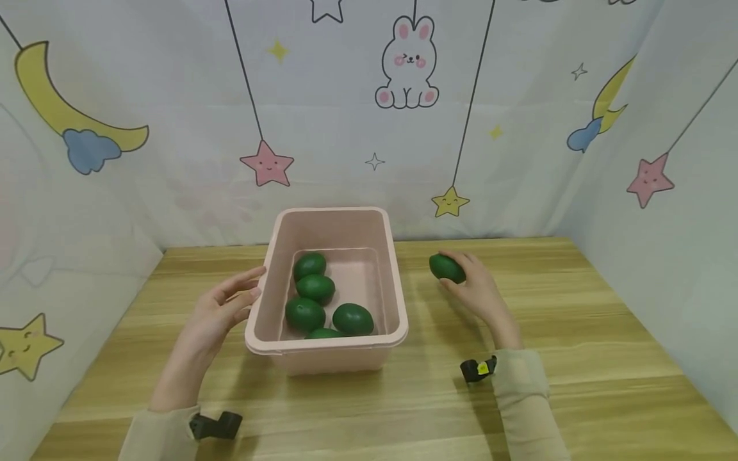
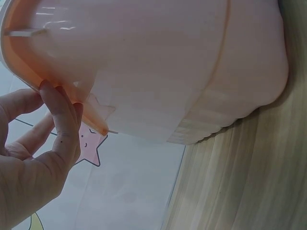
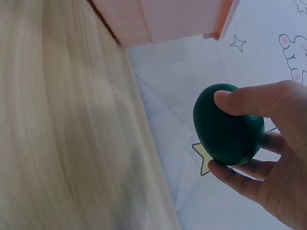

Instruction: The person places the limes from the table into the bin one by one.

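Observation:
In the head view a pink plastic bin (image 1: 331, 362) stands upright, with several dark green avocados (image 1: 316, 289) lying in it, mostly along its left and near sides. At its left rim is my left hand (image 1: 216, 317), with bent fingertips on the edge. The left wrist view shows those fingers (image 2: 62, 120) against the flange of the rim. To the right of the bin, my right hand (image 1: 478, 288) holds another avocado (image 3: 225, 127) between thumb and fingers. In the right wrist view its thumb lies across the smooth skin, and a pale stem spot shows at one end.
Under the bin is a wood-grain table (image 1: 599, 358). A white cloth (image 1: 346, 128) printed with stars, moons and a rabbit hangs behind it and at both sides. Black straps with small devices (image 1: 475, 370) sit at both wrists.

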Tool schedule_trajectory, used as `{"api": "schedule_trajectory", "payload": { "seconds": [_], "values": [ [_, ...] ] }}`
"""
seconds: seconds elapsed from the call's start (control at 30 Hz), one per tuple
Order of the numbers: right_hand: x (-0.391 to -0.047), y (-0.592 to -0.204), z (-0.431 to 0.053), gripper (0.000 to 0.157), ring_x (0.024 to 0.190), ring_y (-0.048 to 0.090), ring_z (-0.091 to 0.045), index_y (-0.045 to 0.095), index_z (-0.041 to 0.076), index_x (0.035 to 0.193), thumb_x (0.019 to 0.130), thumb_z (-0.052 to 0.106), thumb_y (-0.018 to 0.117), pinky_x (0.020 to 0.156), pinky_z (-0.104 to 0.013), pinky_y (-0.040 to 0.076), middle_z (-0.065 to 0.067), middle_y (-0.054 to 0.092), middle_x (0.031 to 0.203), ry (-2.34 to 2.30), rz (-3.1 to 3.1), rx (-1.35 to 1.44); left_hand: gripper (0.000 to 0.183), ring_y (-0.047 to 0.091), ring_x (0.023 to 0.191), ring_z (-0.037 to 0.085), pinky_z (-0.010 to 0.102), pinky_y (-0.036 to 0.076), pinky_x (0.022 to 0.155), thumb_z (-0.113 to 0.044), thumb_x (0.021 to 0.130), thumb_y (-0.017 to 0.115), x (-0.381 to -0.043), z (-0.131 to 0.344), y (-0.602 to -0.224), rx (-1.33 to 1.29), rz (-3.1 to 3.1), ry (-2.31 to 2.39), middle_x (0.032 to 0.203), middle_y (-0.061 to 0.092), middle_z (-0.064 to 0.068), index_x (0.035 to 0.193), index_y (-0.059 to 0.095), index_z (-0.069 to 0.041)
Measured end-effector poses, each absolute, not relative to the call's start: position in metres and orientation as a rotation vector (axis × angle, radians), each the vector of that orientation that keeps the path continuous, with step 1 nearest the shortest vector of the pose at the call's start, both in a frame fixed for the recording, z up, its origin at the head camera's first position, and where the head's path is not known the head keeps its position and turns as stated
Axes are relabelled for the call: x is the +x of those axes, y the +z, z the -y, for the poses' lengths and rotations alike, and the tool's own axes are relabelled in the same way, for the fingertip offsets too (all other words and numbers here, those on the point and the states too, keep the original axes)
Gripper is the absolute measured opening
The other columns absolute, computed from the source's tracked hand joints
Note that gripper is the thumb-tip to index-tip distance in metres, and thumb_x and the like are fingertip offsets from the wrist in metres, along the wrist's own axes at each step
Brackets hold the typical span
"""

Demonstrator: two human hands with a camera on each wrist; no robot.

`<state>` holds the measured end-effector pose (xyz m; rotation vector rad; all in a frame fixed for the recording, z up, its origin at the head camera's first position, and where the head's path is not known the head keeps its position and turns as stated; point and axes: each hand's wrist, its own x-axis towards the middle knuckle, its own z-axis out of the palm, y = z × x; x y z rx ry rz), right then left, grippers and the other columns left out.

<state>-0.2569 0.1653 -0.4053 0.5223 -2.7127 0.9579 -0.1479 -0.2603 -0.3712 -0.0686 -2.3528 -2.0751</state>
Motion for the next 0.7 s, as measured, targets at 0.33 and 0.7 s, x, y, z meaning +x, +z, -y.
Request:
{"api": "schedule_trajectory", "payload": {
  "seconds": [0.33, 0.7],
  "values": [
    [-0.252, -0.395, -0.162, 0.056, 0.116, 0.054, -0.038, 0.049, 0.017, 0.139, 0.088, 0.017, 0.071, 0.095, -0.055, 0.049, -0.017, 0.052, 0.13, 0.946, 2.684, 0.551, 0.052, 0.057, 0.103, -0.002, 0.015, 0.054, 0.084, -0.027, 0.095, 0.06, -0.148, 0.259, -0.371, -0.069, 2.346, -2.073, 0.117, 0.051, -0.009, 0.143, 0.046, -0.01],
    [-0.253, -0.383, -0.153, 0.055, 0.118, 0.054, -0.036, 0.051, 0.017, 0.137, 0.087, 0.017, 0.072, 0.096, -0.055, 0.048, -0.014, 0.052, 0.134, 0.913, 2.608, 0.647, 0.052, 0.057, 0.103, -0.002, 0.015, 0.054, 0.084, -0.028, 0.095, 0.06, -0.148, 0.259, -0.37, -0.064, 2.354, -2.07, 0.118, 0.05, -0.008, 0.143, 0.046, -0.012]
  ]
}}
